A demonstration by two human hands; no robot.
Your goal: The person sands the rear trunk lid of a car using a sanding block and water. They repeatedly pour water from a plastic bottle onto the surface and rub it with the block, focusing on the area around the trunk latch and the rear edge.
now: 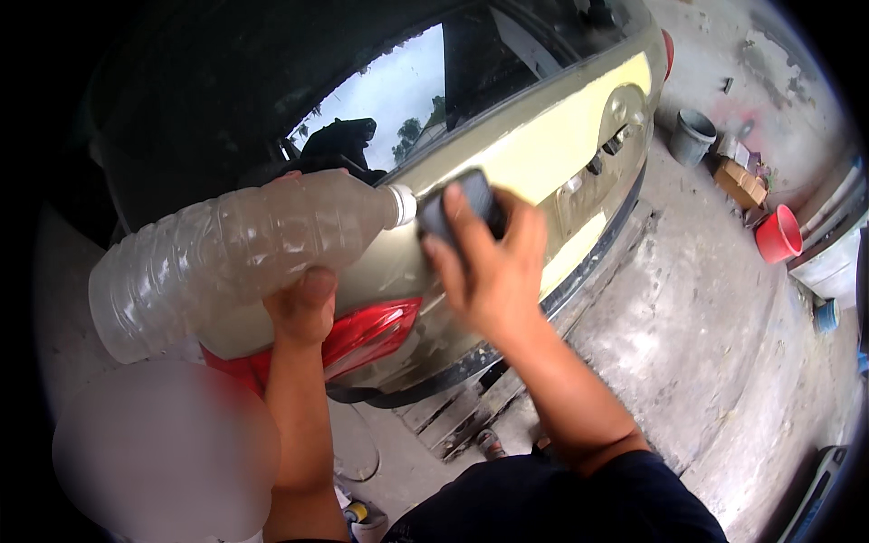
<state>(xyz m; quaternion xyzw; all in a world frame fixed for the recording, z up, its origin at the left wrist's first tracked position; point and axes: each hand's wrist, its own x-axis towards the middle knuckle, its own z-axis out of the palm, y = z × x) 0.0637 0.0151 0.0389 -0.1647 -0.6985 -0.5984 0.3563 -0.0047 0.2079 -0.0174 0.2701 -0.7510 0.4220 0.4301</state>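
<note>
My left hand (pixel 306 303) is closed around a large clear plastic bottle (pixel 226 240) with a white cap. The bottle lies tilted, its capped end pointing right toward the car's rear panel, with cloudy-looking contents. In my right hand (pixel 507 271) is a dark grey sanding block (pixel 478 192), gripped between thumb and fingers against the bodywork just beyond the cap. Pale yellow patches (pixel 579 136) cover parts of the tan tailgate (pixel 534 149). Below the bottle sits a red tail light (pixel 380 335), partly hidden by my left forearm.
The rear window (pixel 398 109) reflects sky and trees. Along the right wall stand a grey bucket (pixel 692 136), a cardboard box (pixel 740 184) and a red bucket (pixel 780 233). A floor grate (pixel 457 416) lies under the bumper. A blurred pale round shape (pixel 167 452) fills the lower left.
</note>
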